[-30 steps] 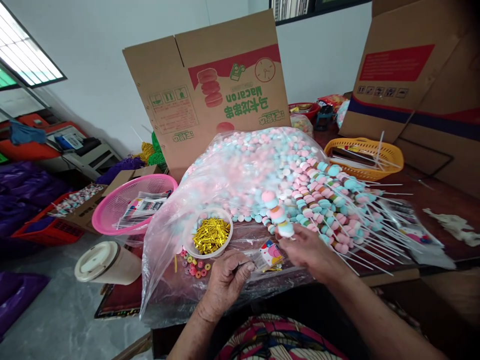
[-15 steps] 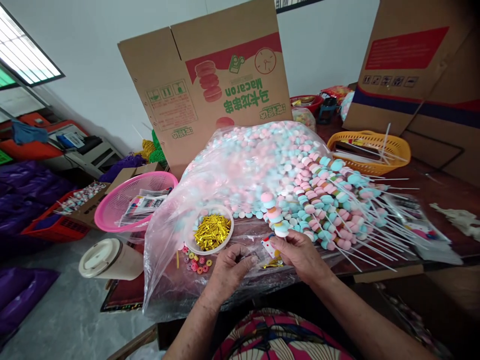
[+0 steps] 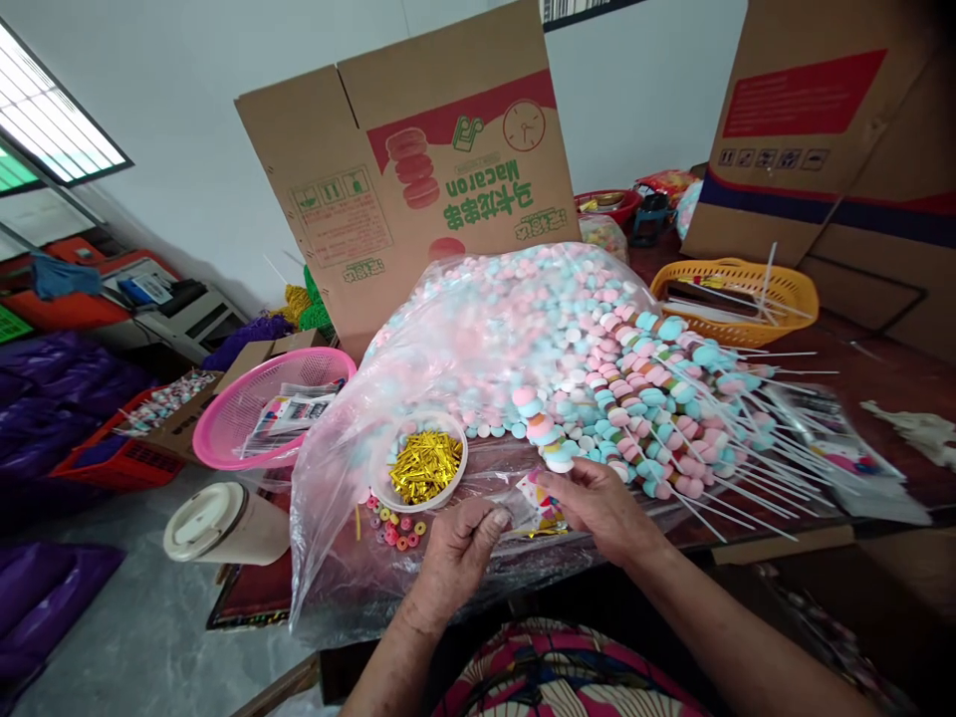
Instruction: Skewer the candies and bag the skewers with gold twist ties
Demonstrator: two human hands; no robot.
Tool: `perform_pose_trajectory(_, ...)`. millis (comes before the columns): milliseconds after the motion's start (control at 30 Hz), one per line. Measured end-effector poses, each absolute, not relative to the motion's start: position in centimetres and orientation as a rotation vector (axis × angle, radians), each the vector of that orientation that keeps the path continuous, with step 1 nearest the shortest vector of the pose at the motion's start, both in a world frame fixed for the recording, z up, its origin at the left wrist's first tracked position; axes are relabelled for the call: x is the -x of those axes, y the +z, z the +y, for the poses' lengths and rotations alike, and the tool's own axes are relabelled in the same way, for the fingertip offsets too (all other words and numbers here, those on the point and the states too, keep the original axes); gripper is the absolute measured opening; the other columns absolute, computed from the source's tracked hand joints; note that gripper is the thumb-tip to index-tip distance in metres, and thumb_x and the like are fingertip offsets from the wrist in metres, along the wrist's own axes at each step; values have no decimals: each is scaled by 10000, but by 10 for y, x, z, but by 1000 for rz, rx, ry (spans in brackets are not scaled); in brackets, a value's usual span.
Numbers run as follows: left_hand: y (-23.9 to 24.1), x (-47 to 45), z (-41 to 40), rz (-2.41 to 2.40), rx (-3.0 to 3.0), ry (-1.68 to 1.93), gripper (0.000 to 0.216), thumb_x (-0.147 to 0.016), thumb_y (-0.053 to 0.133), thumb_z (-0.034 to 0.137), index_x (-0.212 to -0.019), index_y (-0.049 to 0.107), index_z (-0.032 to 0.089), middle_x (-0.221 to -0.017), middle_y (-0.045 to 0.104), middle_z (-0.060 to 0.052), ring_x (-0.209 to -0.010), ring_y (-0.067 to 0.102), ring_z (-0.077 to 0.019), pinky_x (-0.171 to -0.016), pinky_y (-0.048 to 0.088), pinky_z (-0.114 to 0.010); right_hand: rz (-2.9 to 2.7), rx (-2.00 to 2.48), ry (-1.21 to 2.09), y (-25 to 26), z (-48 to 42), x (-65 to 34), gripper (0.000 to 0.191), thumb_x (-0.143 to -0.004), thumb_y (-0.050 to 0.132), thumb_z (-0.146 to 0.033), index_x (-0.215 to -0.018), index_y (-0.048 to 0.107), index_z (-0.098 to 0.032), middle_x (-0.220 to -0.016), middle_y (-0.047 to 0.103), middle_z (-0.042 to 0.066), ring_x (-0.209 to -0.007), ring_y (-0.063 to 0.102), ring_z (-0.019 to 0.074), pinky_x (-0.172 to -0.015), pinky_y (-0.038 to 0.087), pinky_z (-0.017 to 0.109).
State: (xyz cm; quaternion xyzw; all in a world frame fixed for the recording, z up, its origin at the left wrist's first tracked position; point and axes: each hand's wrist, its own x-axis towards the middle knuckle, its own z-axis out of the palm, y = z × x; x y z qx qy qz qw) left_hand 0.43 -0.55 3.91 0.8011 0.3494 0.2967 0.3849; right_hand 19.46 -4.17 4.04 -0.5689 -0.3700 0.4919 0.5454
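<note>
Bare forearms, bright patterned garment [image 3: 568, 682] in pink, black, white

Bright, even daylight from window [image 3: 52, 124] top left; soft shadows, mild glare on plastic bag [image 3: 418, 378]; wide-angle bending at edges, centre sharp

A tall cardboard box [image 3: 418, 179] stands open at the back of the bench [image 3: 888, 383]. Left of it, a pink basket [image 3: 261, 413] holds printed packets. A yellow basket [image 3: 736, 299] sits at the right; a lidded cup [image 3: 216, 523] lies lower left.
</note>
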Motion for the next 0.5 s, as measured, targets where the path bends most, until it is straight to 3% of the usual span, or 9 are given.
perform_pose_trajectory(133,41,8,-2,909,-1960,802,416,-916,393,429,-673,592,156,-663,581,-22,-656,512,-131,-649,420,-246,-1239,1416,881,52,-61,-238,259,-783,585,-418,-653,545,-197,-653,537,0,-629,493,139,-572,401,254)
perform_pose_trajectory(233,46,16,3,865,-1976,751,427,-906,386,473,-751,640,167,-726,629,-43,-706,547,-153,-694,451,-273,-1582,1391,590,64,-73,-266,250,-872,489,-328,-660,547,-209,-677,546,17,-659,503,147,-614,420,259)
perform_pose_trajectory(333,51,20,7,802,-2039,756,401,-904,396,463,-797,652,174,-776,647,-54,-745,569,-164,-745,466,-295,-1789,1365,316,70,-75,-279,250,-895,439,-254,-672,545,-217,-671,563,22,-647,521,145,-614,431,260)
perform_pose_trajectory(500,60,20,9,746,-2076,755,349,-919,394,388,-813,639,163,-790,639,-53,-770,579,-164,-750,458,-294,-2025,1402,29,63,-71,-288,250,-893,379,-179,-908,626,-216,-815,640,65,-776,583,173,-673,455,276)
